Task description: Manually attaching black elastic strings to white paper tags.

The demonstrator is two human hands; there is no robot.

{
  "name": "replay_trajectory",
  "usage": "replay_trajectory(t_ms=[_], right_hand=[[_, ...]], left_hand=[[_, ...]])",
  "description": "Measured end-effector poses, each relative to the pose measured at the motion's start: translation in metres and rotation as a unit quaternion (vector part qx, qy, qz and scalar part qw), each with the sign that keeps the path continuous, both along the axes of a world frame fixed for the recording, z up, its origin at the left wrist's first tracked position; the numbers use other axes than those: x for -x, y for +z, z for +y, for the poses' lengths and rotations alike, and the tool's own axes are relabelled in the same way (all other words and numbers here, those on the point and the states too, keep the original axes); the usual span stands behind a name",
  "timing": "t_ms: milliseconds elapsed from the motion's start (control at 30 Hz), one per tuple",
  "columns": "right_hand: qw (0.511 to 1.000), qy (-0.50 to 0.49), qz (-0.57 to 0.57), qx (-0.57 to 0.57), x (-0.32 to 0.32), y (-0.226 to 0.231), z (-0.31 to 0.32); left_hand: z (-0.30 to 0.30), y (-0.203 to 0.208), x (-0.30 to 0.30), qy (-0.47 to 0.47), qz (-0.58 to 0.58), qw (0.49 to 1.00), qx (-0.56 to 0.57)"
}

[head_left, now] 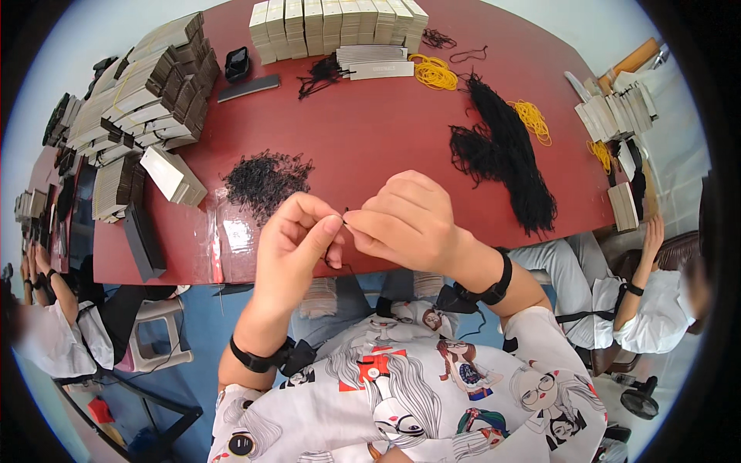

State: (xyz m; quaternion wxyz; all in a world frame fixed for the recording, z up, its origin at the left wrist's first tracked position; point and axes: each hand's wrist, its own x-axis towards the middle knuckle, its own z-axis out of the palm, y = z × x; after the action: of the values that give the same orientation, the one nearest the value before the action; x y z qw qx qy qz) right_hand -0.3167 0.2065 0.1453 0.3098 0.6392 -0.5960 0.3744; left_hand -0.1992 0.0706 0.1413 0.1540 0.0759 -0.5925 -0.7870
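Over the near edge of the red table, my left hand [297, 231] and my right hand [409, 216] meet fingertip to fingertip. Both pinch a thin black cord [345, 221]; its loose end trails below my left fingers. Exactly how the cord runs between the fingertips is too small to tell. Just beyond my left hand lies a tangled heap of small black cord pieces [266, 181]. To the right of my right hand, a long bundle of black cords [509, 147] stretches across the table.
Tall stacks of pale cards [147, 92] fill the left side, and a row of card stacks [332, 27] lines the back. Yellow bands [436, 72] lie near the black bundle. A black box [144, 241] stands at the near left. Co-workers sit at both sides.
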Motion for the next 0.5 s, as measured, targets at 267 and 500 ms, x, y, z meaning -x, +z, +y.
replay_trajectory(t_ms=[267, 500], right_hand=[[0.995, 0.087, -0.055, 0.005, 0.004, 0.008, -0.002], [0.903, 0.140, -0.394, -0.100, -0.008, 0.013, -0.003]], left_hand=[[-0.019, 0.007, 0.005, -0.172, 0.033, 0.974, -0.142], [-0.018, 0.002, 0.011, -0.155, 0.051, 0.978, -0.133]])
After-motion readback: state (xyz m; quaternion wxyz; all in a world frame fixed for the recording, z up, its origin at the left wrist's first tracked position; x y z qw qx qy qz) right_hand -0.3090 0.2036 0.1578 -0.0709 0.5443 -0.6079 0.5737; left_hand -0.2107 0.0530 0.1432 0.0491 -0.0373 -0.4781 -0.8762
